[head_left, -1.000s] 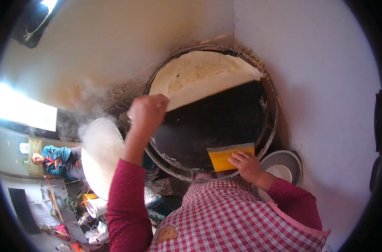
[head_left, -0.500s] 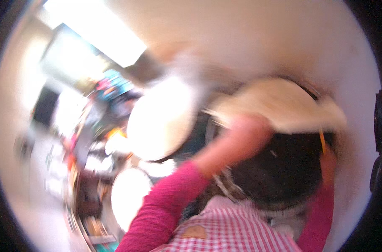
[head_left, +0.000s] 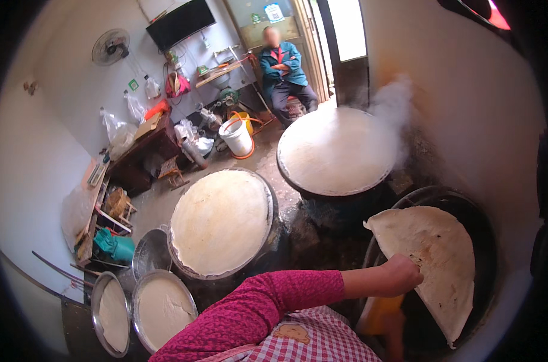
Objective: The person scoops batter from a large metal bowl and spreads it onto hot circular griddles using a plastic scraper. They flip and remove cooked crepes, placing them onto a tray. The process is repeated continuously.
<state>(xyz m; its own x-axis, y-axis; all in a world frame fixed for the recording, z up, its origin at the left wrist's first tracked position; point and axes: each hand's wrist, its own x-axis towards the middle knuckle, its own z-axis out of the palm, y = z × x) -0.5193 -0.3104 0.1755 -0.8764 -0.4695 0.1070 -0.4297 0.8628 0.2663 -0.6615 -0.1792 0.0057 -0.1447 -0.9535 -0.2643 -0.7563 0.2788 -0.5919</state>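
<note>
A large, thin pancake (head_left: 440, 250) spreads over the dark round griddle (head_left: 488, 283) at the right; it looks like a half disc, browned in spots. My left hand (head_left: 400, 275) is closed at its near edge, with the arm in a magenta sleeve crossing from the lower left. Just below that wrist, my right hand (head_left: 393, 326) is smeared by motion and partly hidden. It appears closed around a yellow flat tool (head_left: 377, 314), beside the near-left rim of the griddle.
Two more griddles carry pale round pancakes: one in the middle (head_left: 223, 223), one steaming farther back (head_left: 340, 151). Metal basins (head_left: 194, 301) of pale batter stand at the lower left. A white bucket (head_left: 236, 140) is on the floor. A person (head_left: 283, 69) sits by the door.
The view has swung left and steadied, bringing the room into sight. The pancake, earlier lifted across the griddle's far side, now drapes over its right part. My right hand has come in close to my left.
</note>
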